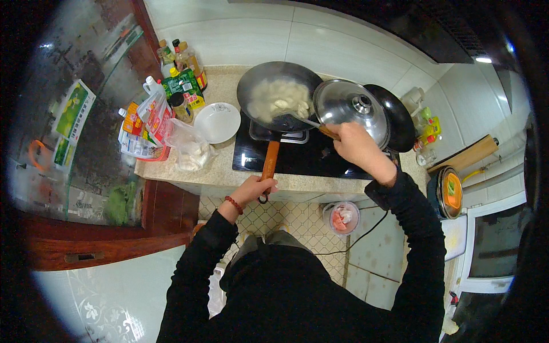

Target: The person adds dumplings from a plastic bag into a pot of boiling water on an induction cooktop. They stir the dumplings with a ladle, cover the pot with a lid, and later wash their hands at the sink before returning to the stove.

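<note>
A dark wok (251,88) sits on the left side of a black glass gas hob (300,156). Pale pieces that look like dumplings (283,96) lie in steaming liquid inside it. My left hand (253,188) grips the wok's wooden handle (270,158) near its metal hanging ring. In my right hand (356,143) is the wooden-handled end of a metal spatula or ladle (306,120); its head dips into the front of the wok, partly hidden by steam and liquid. Just beyond my right hand rests a domed metal lid (339,100) with a knob, over the hob's right side.
Left of the hob stand a white plate (217,124), a plastic bag (193,152), a green pouch (186,85) and several bottles (188,60). A black pan (396,115) leans behind the lid. At right are seasoning bottles (431,128). A waste bin (342,218) stands on the floor.
</note>
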